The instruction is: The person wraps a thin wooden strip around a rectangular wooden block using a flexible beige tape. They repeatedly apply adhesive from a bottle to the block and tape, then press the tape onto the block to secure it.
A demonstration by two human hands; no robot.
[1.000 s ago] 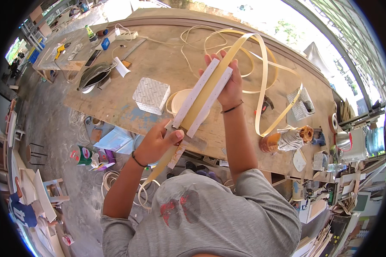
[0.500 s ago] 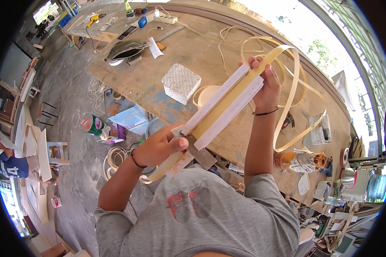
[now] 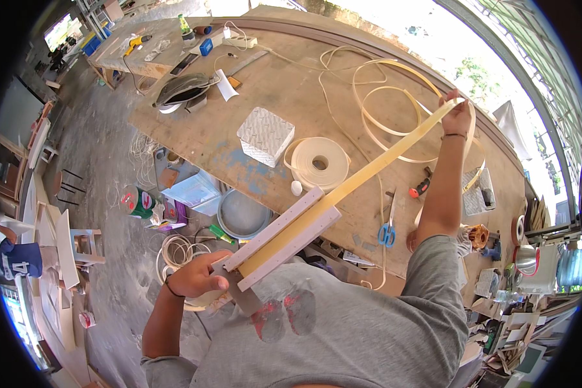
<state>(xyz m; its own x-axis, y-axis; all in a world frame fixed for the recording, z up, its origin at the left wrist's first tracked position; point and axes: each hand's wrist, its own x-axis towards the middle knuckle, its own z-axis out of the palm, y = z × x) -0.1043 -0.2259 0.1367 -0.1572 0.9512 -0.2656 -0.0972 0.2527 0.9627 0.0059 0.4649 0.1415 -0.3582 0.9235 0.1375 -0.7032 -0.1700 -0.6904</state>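
Note:
My left hand (image 3: 200, 277) grips the lower end of a long jig (image 3: 290, 249) made of two white rails with a flat grey plate across its near end. A pale yellow edging strip (image 3: 381, 160) lies in the channel between the rails and runs out past the far end. Out to the far right, my right hand (image 3: 456, 116) is closed on that strip and holds it taut. Beyond my right hand the strip bends over and trails down in loops. A roll of cream edging (image 3: 337, 158) lies on the table just past the jig.
The wooden table (image 3: 194, 126) carries a paper-wrapped block (image 3: 265, 136), blue-handled scissors (image 3: 387, 234), a red-and-black tool (image 3: 420, 186) and loose strip loops (image 3: 375, 132). On the floor at left are a round basin (image 3: 242, 216) and a green can (image 3: 137, 202). Another person (image 3: 19, 255) is at far left.
My right hand has moved off the jig's far end, up and to the right, drawing the strip out. My left hand and the jig have shifted down and left.

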